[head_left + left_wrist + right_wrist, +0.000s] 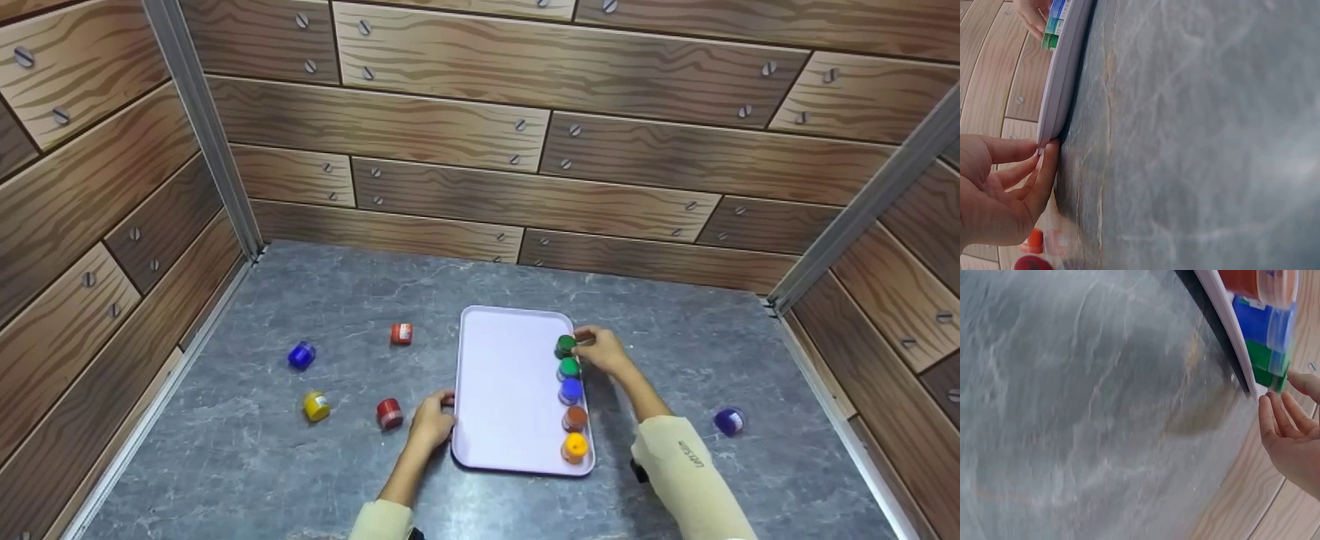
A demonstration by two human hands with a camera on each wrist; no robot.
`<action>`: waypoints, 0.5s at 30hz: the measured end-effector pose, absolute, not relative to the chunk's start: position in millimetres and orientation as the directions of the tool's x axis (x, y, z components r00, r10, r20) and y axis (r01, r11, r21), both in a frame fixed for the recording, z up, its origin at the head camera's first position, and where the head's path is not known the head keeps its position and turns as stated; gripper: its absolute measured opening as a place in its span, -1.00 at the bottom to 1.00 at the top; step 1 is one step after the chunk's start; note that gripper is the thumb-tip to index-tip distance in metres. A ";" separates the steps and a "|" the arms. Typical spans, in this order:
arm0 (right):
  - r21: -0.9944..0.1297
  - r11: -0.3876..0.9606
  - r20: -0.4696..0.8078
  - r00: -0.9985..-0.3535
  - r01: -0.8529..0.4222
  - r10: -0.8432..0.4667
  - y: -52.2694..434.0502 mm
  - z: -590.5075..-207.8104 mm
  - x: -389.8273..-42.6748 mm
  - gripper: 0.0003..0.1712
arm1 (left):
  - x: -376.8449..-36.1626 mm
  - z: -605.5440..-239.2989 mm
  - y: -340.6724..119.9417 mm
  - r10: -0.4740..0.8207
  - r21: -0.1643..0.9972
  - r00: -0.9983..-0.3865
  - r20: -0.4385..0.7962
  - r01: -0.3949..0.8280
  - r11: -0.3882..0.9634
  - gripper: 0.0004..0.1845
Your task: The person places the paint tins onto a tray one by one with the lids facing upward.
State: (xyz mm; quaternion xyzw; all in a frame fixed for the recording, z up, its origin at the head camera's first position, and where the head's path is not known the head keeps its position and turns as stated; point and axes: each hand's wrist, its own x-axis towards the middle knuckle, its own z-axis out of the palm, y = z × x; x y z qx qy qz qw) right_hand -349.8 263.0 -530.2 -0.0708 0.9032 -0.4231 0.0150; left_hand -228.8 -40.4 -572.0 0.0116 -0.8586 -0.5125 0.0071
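A lilac tray (pixel 506 390) lies on the grey stone-look table. Several small paint jars stand in a row along its right rim: a dark green jar (pixel 565 346) at the far end, then a green jar (pixel 569 368), a blue jar (pixel 571 391), a brown jar (pixel 575 418) and an orange jar (pixel 575 448). My right hand (pixel 589 346) is at the dark green jar (pixel 1266 368), with nearly straight fingertips (pixel 1266 413) beside it. My left hand (pixel 442 409) pinches the tray rim (pixel 1053 107) between thumb and forefinger (pixel 1047 169).
Loose jars lie on the table left of the tray: blue (pixel 301 355), orange-red (pixel 401 334), yellow (pixel 316 406) and red (pixel 389 413). A dark blue jar (pixel 729 421) lies to the right. Wood-pattern walls close in the table on three sides.
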 end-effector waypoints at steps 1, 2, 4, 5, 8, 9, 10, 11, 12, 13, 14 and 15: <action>-0.768 0.628 0.045 -0.988 -0.127 -0.145 268.8 -532.7 -352.4 -0.60 | -228.6 -572.2 -40.3 -0.027 0.880 -1.000 0.001 -0.012 0.474 -0.51; -0.776 0.612 0.067 -0.984 -0.156 -0.165 273.2 -532.1 -352.6 -0.62 | -228.5 -572.2 -40.2 -0.028 0.880 -1.000 0.001 -0.012 0.475 -0.51; -0.775 0.585 0.149 -0.969 -0.238 -0.197 297.3 -553.9 -371.1 -0.70 | -228.5 -572.0 -39.8 -0.032 0.881 -0.999 -0.008 -0.022 0.473 -0.49; -0.772 0.572 0.190 -0.960 -0.276 -0.207 311.0 -566.7 -381.4 -0.73 | -228.5 -571.8 -39.8 -0.032 0.881 -0.999 -0.011 -0.024 0.472 -0.49; -0.763 0.531 0.278 -0.929 -0.369 -0.246 350.3 -594.8 -404.9 -0.77 | -228.9 -571.6 -39.7 -0.031 0.882 -0.999 -0.018 -0.030 0.470 -0.49; -0.751 0.556 0.274 -0.934 -0.356 -0.229 360.1 -598.0 -408.0 -0.76 | -228.9 -571.9 -39.7 -0.030 0.882 -0.999 -0.017 -0.029 0.471 -0.49; -0.745 0.585 0.246 -0.947 -0.321 -0.207 361.7 -588.0 -400.6 -0.75 | -228.7 -572.0 -39.7 -0.029 0.881 -0.999 -0.017 -0.029 0.471 -0.49; -0.734 0.618 0.216 -0.959 -0.282 -0.182 360.2 -572.6 -388.8 -0.71 | -228.5 -572.1 -39.6 -0.029 0.881 -0.999 -0.017 -0.029 0.473 -0.49; -0.720 0.650 0.180 -0.970 -0.244 -0.165 357.6 -555.1 -375.0 -0.69 | -228.1 -572.2 -39.7 -0.030 0.879 -0.999 -0.018 -0.030 0.476 -0.50; -0.701 0.682 0.145 -0.978 -0.209 -0.150 353.7 -534.9 -358.4 -0.66 | -227.6 -572.0 -39.6 -0.030 0.879 -0.999 -0.018 -0.031 0.477 -0.50; -0.679 0.714 0.119 -0.985 -0.171 -0.123 349.9 -516.2 -342.1 -0.65 | -227.2 -572.0 -39.5 -0.029 0.878 -0.999 -0.016 -0.028 0.479 -0.51; -0.662 0.733 0.121 -0.987 -0.159 -0.104 350.7 -506.5 -331.4 -0.66 | -226.8 -572.1 -39.5 -0.027 0.877 -1.000 -0.014 -0.025 0.479 -0.51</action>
